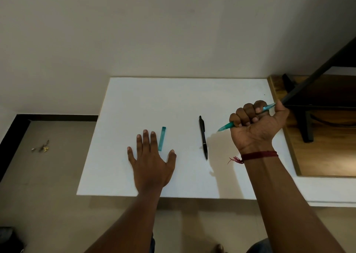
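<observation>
Right hand (258, 125) gripped a teal pen (226, 126) in its fist above the white table (173, 98), seemingly to work on it; left hand (151, 160) lay flat, fingers straight, just beside a slim teal case (162, 138).

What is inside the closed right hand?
A teal pen: the right hand grips it, tip poking out below the little finger, the other end past the thumb. The fingers cover its middle, so any print there is hidden.
</observation>
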